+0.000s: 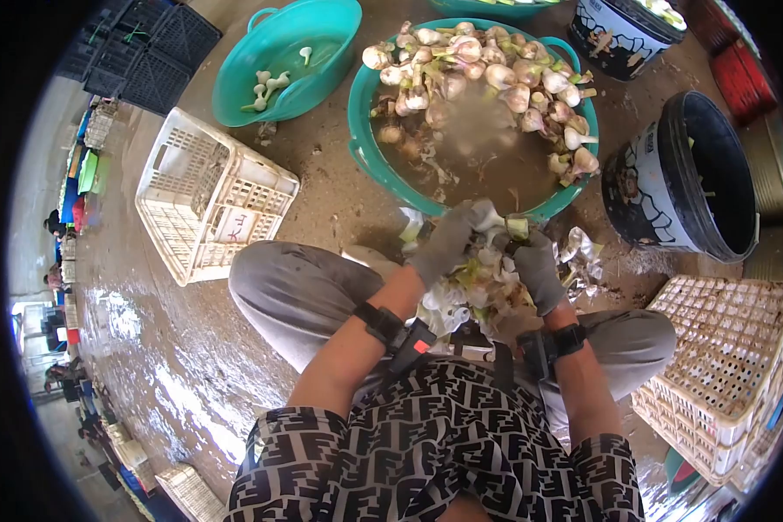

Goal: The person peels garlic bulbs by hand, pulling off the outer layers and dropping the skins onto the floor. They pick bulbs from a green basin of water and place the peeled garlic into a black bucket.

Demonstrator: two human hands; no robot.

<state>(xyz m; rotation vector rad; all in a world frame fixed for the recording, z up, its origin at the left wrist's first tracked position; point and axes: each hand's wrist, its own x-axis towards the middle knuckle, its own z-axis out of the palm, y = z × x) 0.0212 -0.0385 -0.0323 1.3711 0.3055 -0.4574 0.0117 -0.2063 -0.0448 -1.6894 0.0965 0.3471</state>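
My left hand (445, 245), in a grey glove, is closed around a garlic bulb (487, 216) at the near rim of a round green basin. My gloved right hand (538, 271) is closed by the bulb's green stem end (518, 228); whether a tool is in it is hidden. Below both hands, between my knees, lies a heap of garlic peel (478, 291). The green basin (363, 143) holds muddy water and many unpeeled garlic bulbs (505, 74) piled along its far and right sides.
A green tub (309, 96) with several peeled bulbs stands at the upper left, above a white crate (235, 204). Black buckets (670, 204) stand at the right, over stacked white crates (722, 348). Peel scraps (583, 257) lie on the wet floor. People sit far left.
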